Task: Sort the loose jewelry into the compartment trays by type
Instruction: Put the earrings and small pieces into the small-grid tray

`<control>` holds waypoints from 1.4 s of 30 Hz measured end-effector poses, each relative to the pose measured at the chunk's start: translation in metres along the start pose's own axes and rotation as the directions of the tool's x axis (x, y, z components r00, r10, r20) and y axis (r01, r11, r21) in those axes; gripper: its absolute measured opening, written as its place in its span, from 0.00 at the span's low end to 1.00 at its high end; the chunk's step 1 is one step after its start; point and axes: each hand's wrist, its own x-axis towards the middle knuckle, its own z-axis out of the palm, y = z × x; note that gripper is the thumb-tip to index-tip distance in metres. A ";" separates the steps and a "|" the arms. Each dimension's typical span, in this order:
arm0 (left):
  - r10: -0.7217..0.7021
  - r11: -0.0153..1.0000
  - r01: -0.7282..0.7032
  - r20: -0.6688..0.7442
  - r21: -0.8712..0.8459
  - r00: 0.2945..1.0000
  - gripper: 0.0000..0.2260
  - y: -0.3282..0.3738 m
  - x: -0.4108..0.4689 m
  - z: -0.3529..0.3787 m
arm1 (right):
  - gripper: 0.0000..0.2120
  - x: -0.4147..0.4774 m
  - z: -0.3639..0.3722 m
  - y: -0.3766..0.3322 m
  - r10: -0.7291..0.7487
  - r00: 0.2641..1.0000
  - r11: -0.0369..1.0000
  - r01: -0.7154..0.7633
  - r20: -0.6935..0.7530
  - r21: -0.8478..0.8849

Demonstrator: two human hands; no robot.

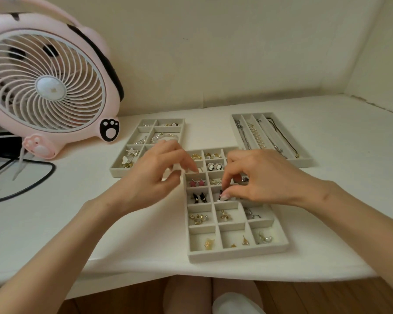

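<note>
A grey earring tray [236, 253] with many small compartments lies in front of me, holding pink star studs [196, 182], black earrings [200, 197], cameo studs [214, 166] and gold pieces. My right hand [261, 177] hovers over its middle row and pinches a small dark earring [220, 194] between thumb and forefinger. Over the tray's upper left edge is my left hand [154, 175], its fingers loosely curled and its fingertips close together; I cannot tell if it holds anything. Two more trays sit behind: one with brooches and a pearl bracelet [132, 137], one with necklaces [304, 160].
A pink desk fan [48, 87] stands at the left with its black cable [32, 186] looping over the white tabletop. The wall runs close behind the trays. The table's front edge [191, 275] is just below the earring tray, with my knees under it.
</note>
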 end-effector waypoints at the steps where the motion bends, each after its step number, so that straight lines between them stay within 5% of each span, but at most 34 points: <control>1: -0.035 0.999 0.034 -0.057 -0.014 0.998 0.15 0.000 0.001 -0.001 | 0.08 0.000 0.000 0.000 0.004 1.000 1.000 -0.004 -0.001 -0.007; 10: -0.141 0.990 0.137 -0.191 -0.034 0.971 0.12 0.008 0.007 0.003 | 0.02 0.000 0.000 0.001 0.067 0.996 0.995 -0.063 -0.054 0.073; 18: -0.098 0.995 0.098 -0.012 -0.016 0.995 0.05 0.021 0.016 0.015 | 0.06 0.000 -0.004 0.017 0.234 0.967 0.886 -0.168 -0.105 0.432; 31: 0.052 0.948 -0.176 0.417 0.266 0.907 0.09 0.046 0.049 0.023 | 0.07 -0.009 -0.014 0.028 0.280 0.957 0.840 -0.205 -0.078 0.501; 42: 0.003 0.961 -0.136 0.484 0.240 0.875 0.06 0.042 0.054 0.026 | 0.03 -0.011 -0.016 0.028 0.314 0.944 0.804 -0.210 -0.099 0.556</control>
